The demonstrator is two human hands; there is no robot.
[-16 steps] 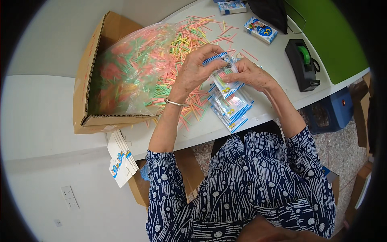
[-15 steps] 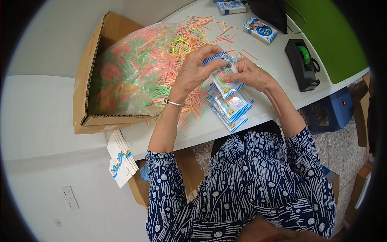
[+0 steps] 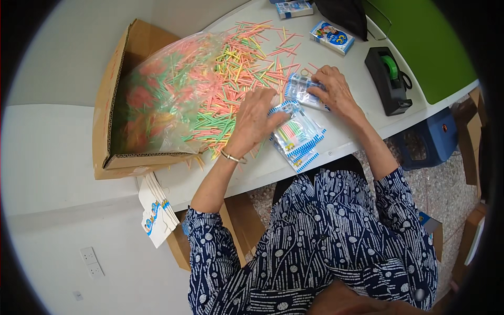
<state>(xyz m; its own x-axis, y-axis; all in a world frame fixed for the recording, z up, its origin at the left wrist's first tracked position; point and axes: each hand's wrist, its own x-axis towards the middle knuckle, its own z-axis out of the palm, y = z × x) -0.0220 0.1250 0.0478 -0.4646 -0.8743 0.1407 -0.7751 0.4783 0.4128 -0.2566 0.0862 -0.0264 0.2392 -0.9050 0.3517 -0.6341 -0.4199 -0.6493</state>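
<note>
My left hand (image 3: 255,118) is over the edge of the stick pile, fingers apart, its thumb reaching over the top clear packet (image 3: 294,131). This blue-striped packet holds a few pink, green and yellow sticks and lies on several similar packets near the table's front edge. My right hand (image 3: 337,93) rests its spread fingertips and thumb on other flat clear packets (image 3: 303,90), which show no coloured sticks. Beyond my hands spreads a large heap of thin pastel sticks (image 3: 239,68). They spill from a clear plastic bag (image 3: 168,89) in a tipped cardboard box (image 3: 107,100).
To the right, a black tape dispenser (image 3: 386,81) carries green tape. Small blue-and-white boxes (image 3: 332,37) and a black cloth bag (image 3: 344,14) lie at the back. Folded white cartons (image 3: 156,210) hang at the table's left edge. A blue stool (image 3: 431,139) stands below right.
The packet that both hands held up now lies on the stack. My left hand has come down and loosened; my right hand has moved up and right to the packets behind.
</note>
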